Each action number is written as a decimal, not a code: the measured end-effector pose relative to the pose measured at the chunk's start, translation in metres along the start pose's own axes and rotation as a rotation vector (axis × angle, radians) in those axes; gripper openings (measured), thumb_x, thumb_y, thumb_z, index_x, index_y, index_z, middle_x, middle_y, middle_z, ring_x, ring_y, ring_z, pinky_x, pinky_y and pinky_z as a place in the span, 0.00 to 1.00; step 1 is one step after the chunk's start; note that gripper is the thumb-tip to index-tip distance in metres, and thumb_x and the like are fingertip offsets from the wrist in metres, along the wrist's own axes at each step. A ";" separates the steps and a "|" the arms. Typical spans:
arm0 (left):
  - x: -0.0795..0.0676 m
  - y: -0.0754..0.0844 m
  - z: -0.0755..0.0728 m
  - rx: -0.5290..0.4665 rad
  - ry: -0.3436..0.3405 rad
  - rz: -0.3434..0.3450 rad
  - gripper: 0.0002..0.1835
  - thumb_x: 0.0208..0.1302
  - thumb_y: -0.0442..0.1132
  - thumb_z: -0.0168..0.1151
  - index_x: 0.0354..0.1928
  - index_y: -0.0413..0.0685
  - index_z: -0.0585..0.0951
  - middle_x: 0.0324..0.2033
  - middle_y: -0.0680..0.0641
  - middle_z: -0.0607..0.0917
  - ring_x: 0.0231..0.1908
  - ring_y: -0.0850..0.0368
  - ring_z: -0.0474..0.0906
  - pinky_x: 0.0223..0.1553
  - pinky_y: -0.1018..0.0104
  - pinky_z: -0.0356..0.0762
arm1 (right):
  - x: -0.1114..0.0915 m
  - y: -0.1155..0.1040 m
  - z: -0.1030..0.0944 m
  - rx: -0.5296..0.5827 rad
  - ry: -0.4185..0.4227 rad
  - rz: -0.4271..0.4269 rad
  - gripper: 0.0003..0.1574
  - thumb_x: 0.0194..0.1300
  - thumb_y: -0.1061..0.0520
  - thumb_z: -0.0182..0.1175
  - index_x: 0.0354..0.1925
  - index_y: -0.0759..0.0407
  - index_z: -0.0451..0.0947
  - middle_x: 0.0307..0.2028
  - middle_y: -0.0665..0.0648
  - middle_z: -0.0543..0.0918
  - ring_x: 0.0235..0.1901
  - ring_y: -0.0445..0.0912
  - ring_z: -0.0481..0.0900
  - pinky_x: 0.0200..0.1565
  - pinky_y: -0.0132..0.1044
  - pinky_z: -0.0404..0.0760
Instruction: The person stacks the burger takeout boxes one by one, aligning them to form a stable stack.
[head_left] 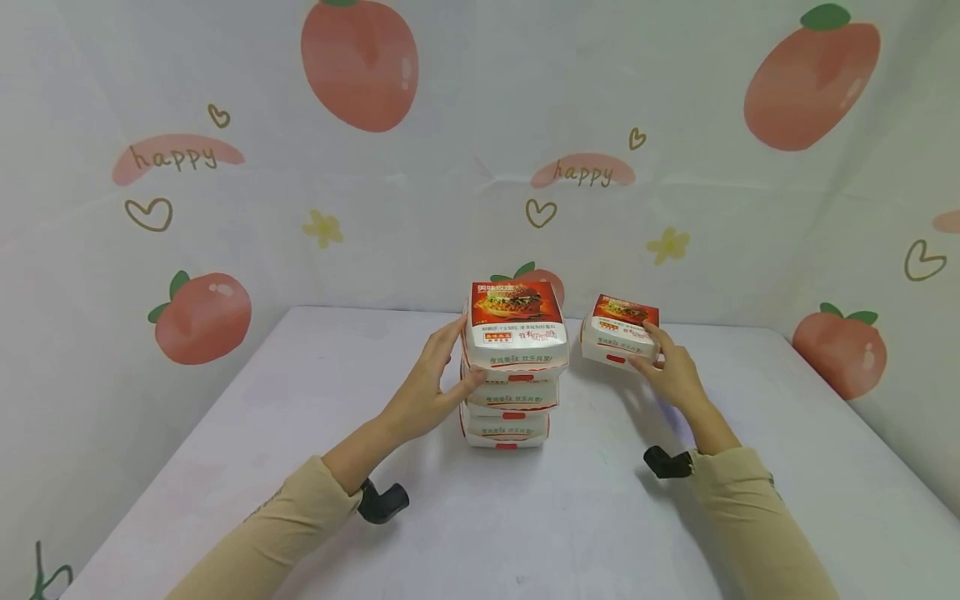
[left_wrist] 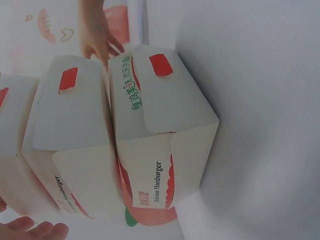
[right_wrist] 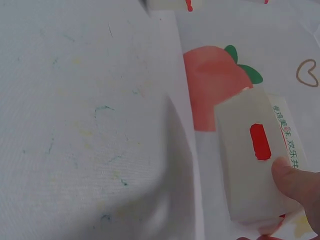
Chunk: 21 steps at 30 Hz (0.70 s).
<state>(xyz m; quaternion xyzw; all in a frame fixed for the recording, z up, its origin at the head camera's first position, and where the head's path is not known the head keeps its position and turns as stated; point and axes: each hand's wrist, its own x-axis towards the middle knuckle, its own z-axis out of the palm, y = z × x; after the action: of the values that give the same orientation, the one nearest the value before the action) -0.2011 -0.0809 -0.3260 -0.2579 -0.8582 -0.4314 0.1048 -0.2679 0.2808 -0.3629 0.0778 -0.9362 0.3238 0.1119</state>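
Note:
A stack of three white burger boxes stands mid-table, seen upright in the head view and sideways in the left wrist view. The top burger box (head_left: 517,333) has a red lid with a burger picture; below are the middle box (left_wrist: 75,115) and the bottom box (left_wrist: 165,120). My left hand (head_left: 423,387) touches the stack's left side near the top, fingers fairly straight and thumb by the front corner. At the right, my right hand (head_left: 675,371) grips a fourth burger box (head_left: 618,333) by its right side, slightly tilted and raised. Its thumb (right_wrist: 292,177) presses the front beside a red tab.
The white table (head_left: 585,508) ends at a back edge just behind the boxes. Beyond hangs a white cloth backdrop (head_left: 450,225) printed with red fruit, hearts and "happy" lettering. Black curved pieces (head_left: 384,502) stick out at both sleeve cuffs.

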 end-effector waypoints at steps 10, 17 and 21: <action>-0.001 -0.001 0.001 -0.005 0.001 -0.007 0.40 0.65 0.46 0.57 0.73 0.52 0.48 0.69 0.44 0.56 0.69 0.47 0.54 0.64 0.45 0.65 | -0.003 -0.004 -0.005 0.024 -0.010 -0.009 0.42 0.67 0.55 0.55 0.70 0.66 0.47 0.56 0.82 0.65 0.56 0.74 0.66 0.53 0.59 0.75; -0.001 -0.002 0.001 -0.005 0.001 -0.003 0.40 0.65 0.46 0.57 0.73 0.52 0.48 0.69 0.44 0.56 0.69 0.47 0.54 0.64 0.45 0.65 | -0.006 -0.012 -0.012 0.025 0.018 -0.036 0.42 0.66 0.56 0.56 0.71 0.65 0.48 0.54 0.82 0.66 0.53 0.74 0.69 0.50 0.60 0.76; -0.001 -0.001 0.001 -0.006 0.003 -0.005 0.40 0.65 0.46 0.57 0.73 0.50 0.48 0.69 0.43 0.56 0.69 0.47 0.54 0.64 0.45 0.64 | -0.007 -0.017 -0.017 0.037 0.023 -0.036 0.43 0.67 0.55 0.56 0.71 0.64 0.47 0.55 0.81 0.65 0.53 0.74 0.70 0.49 0.61 0.76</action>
<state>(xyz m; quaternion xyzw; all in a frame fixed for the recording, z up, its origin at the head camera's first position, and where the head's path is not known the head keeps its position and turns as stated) -0.2012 -0.0813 -0.3274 -0.2554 -0.8574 -0.4345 0.1040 -0.2550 0.2783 -0.3420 0.0932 -0.9272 0.3398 0.1269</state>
